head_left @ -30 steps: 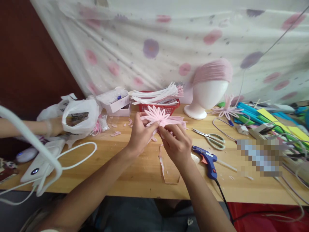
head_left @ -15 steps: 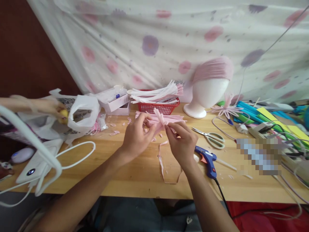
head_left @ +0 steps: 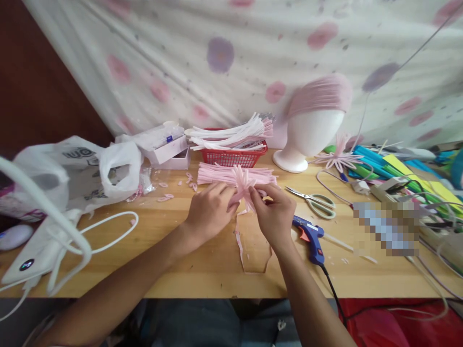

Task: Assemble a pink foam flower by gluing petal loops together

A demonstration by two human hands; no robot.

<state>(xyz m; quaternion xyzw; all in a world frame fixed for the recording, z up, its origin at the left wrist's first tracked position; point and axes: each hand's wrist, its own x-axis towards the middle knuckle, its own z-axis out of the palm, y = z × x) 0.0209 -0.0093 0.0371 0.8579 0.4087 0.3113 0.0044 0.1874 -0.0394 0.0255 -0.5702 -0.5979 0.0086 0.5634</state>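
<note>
Between my two hands is a pink pipe-cleaner flower (head_left: pixel 243 183), its looped petals fanned upward. My left hand (head_left: pixel 211 207) pinches its left side, and my right hand (head_left: pixel 273 207) grips its right side with thumb and fingers. Parts of the flower are hidden behind my fingers. Just behind it lies a bundle of pink pipe cleaners (head_left: pixel 213 174). A thin pink strip (head_left: pixel 239 243) curves on the table below my hands. Right of my right hand sit a blue glue gun (head_left: pixel 310 237) and scissors (head_left: pixel 314 202) with pale green handles.
A red basket (head_left: pixel 231 158) of white and pink pipe cleaners stands behind. A white foam head (head_left: pixel 314 130) wears pink wrapping. Small pink loops (head_left: pixel 166 197) lie left. Plastic bags (head_left: pixel 87 168), a white cable (head_left: pixel 133 226) and a power bank (head_left: pixel 39 255) fill the left; coloured strips (head_left: pixel 379 168) lie right.
The flower's petals have spread from a narrow bunch into a fan. Another person's hand at the left bag has gone from view. The camera view has shifted slightly.
</note>
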